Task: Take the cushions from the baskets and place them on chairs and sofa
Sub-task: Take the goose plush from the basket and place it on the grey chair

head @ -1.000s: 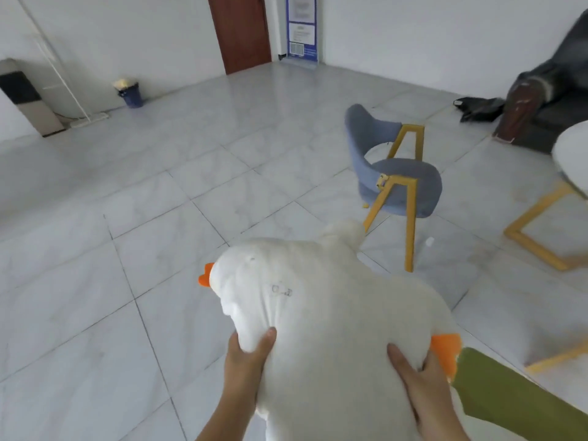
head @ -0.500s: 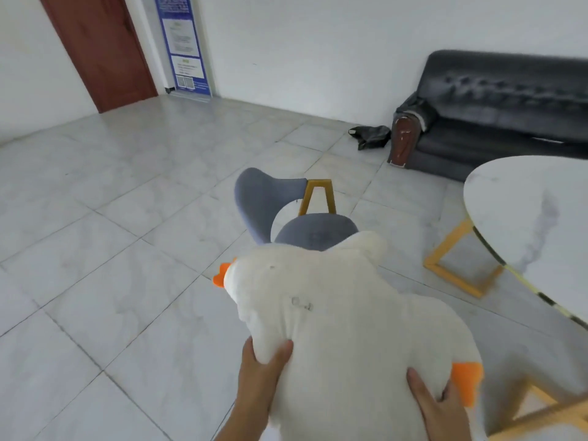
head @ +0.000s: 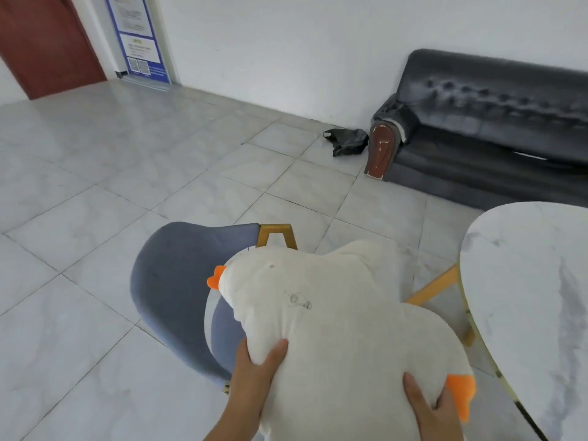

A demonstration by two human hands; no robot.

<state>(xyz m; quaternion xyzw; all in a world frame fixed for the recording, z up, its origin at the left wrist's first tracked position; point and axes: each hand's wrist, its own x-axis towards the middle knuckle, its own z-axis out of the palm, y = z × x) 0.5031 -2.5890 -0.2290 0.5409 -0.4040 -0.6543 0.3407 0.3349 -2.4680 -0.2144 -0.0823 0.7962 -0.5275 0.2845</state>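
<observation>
A white duck-shaped cushion [head: 334, 319] with an orange beak and orange feet fills the lower middle of the head view. My left hand [head: 254, 367] grips its near left edge and my right hand [head: 426, 405] grips its near right edge. The cushion hangs over the seat of a blue-grey chair [head: 171, 288] with yellow wooden legs and hides most of that seat. A dark tufted sofa [head: 483, 132] stands against the far wall at the right. No basket is in view.
A round white marble table [head: 528, 288] with yellow legs stands close at the right. A black bag [head: 346, 141] lies on the floor beside the sofa's arm. A red-brown door [head: 47, 43] and a blue poster are at the far left.
I have come closer to the blue-grey chair and the view has turned right. The cushion, held in both hands throughout, now hangs over the chair's seat instead of short of it.
</observation>
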